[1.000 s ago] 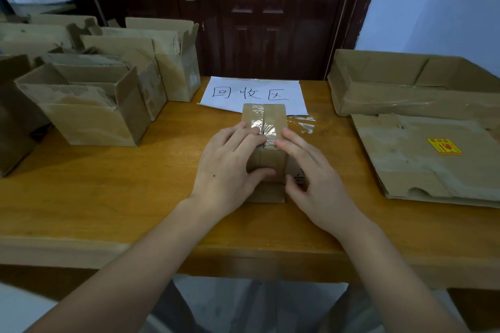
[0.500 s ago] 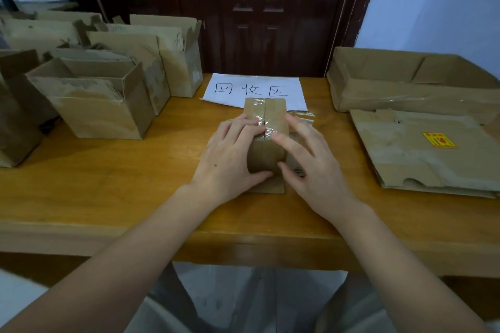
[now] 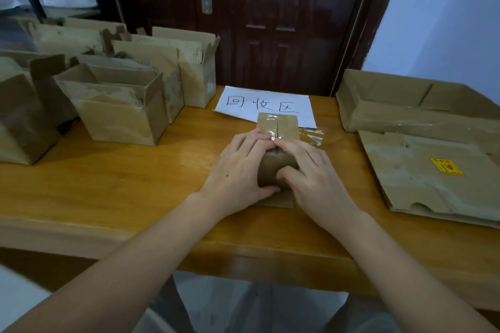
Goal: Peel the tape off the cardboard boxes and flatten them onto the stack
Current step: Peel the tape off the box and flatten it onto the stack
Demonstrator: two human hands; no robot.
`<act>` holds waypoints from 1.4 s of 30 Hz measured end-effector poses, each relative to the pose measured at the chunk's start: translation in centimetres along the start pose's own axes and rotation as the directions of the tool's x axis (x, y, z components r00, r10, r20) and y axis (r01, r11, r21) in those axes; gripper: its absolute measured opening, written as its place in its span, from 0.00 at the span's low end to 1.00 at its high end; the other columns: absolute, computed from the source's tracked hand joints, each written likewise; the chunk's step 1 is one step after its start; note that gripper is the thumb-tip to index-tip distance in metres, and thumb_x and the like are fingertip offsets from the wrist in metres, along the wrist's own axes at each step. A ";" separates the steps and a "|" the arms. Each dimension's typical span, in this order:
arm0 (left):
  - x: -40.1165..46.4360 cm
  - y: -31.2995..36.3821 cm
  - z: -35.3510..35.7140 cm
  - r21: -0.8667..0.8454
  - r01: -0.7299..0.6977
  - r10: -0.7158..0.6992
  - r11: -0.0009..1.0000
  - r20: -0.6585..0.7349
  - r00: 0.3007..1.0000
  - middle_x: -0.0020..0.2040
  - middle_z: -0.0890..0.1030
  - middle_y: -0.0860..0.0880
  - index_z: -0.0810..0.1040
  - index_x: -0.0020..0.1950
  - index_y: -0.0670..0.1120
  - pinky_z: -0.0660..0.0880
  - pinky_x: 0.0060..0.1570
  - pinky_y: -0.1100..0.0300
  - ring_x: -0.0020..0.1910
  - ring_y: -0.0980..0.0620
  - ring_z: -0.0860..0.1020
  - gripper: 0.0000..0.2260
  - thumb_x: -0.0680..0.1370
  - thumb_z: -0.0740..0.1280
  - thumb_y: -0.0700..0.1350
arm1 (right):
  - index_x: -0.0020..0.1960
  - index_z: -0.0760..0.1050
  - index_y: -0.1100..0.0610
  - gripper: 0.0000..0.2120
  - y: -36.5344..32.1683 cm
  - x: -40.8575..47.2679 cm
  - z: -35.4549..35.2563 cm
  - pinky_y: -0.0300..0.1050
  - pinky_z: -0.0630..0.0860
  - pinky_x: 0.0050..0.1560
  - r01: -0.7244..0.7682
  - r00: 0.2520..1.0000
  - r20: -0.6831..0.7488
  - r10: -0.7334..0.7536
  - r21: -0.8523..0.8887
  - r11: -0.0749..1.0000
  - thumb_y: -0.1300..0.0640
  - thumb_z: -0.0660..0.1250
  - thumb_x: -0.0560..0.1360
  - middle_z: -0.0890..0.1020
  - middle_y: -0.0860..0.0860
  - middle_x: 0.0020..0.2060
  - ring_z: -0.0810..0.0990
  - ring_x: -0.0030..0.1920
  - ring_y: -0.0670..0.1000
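— Both hands on it?
— Yes. Left hand [image 3: 238, 170] wraps the small taped box [image 3: 277, 127] from its left side, thumb along the near bottom edge. Right hand [image 3: 313, 178] grips the right side, forefinger on the clear tape [image 3: 273, 132] at the top seam.
— Box position?
— Mid-table [image 3: 135, 184], overlapping the near edge of the paper sign [image 3: 266, 105]. Flattened stack [image 3: 422, 173] lies well right; open boxes [image 3: 119, 105] stand left.

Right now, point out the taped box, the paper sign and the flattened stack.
taped box [image 3: 286, 123], head view, on its taped top.
paper sign [image 3: 243, 101], head view, on its left part.
flattened stack [image 3: 422, 170], head view, on the top sheet.
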State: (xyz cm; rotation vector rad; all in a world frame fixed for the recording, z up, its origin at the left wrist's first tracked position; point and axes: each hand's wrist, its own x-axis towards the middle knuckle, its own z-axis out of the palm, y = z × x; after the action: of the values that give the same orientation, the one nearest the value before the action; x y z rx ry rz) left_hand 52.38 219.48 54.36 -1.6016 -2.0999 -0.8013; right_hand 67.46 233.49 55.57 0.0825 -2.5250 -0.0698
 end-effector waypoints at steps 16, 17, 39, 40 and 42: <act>-0.1 -0.6 -1.5 -0.146 -0.001 0.019 0.989 0.120 0.993 0.77 0.66 0.57 0.66 0.78 0.55 0.62 0.74 0.53 0.80 0.55 0.58 0.38 0.73 0.71 0.69 | 0.50 0.80 0.58 0.06 -0.3 -0.3 0.3 0.62 0.70 0.71 -0.096 0.994 -0.026 0.103 0.212 0.973 0.62 0.65 0.79 0.72 0.57 0.73 0.64 0.77 0.57; -0.1 -0.7 -1.8 -0.166 0.010 0.013 0.986 0.136 0.991 0.78 0.65 0.58 0.65 0.79 0.55 0.62 0.74 0.52 0.80 0.57 0.56 0.37 0.75 0.68 0.70 | 0.50 0.80 0.58 0.06 -0.4 -0.3 0.3 0.62 0.70 0.71 -0.101 0.993 -0.032 0.110 0.216 0.971 0.61 0.64 0.80 0.73 0.57 0.72 0.65 0.77 0.57; -0.2 0.4 -2.8 -0.106 -0.056 0.066 0.993 0.093 0.993 0.74 0.75 0.45 0.87 0.52 0.54 0.67 0.68 0.42 0.76 0.40 0.70 0.09 0.73 0.78 0.43 | 0.54 0.76 0.52 0.03 -0.5 -0.4 0.9 0.60 0.68 0.72 -0.142 0.976 -0.104 0.192 0.361 0.922 0.57 0.65 0.81 0.75 0.51 0.70 0.66 0.76 0.53; -0.1 0.5 -2.7 -0.106 -0.056 0.064 0.993 0.073 0.995 0.73 0.76 0.44 0.87 0.50 0.53 0.67 0.67 0.42 0.75 0.39 0.71 0.09 0.73 0.78 0.42 | 0.55 0.75 0.51 0.05 -0.6 -0.4 0.9 0.60 0.68 0.72 -0.145 0.974 -0.107 0.198 0.373 0.917 0.55 0.66 0.80 0.74 0.50 0.71 0.65 0.76 0.52; -0.1 0.7 -2.5 -0.106 -0.053 0.058 0.993 0.043 0.997 0.72 0.77 0.44 0.87 0.50 0.51 0.68 0.66 0.42 0.73 0.38 0.73 0.07 0.73 0.77 0.42 | 0.58 0.75 0.50 0.09 -0.5 -0.4 0.9 0.60 0.68 0.72 -0.152 0.970 -0.114 0.215 0.407 0.901 0.53 0.67 0.79 0.74 0.48 0.71 0.65 0.76 0.51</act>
State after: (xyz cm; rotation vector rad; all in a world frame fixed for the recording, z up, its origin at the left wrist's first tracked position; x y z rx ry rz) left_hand 52.97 217.91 56.40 -1.7407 -2.0658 -0.8771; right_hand 67.30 233.00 54.62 0.0087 -2.3409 0.5077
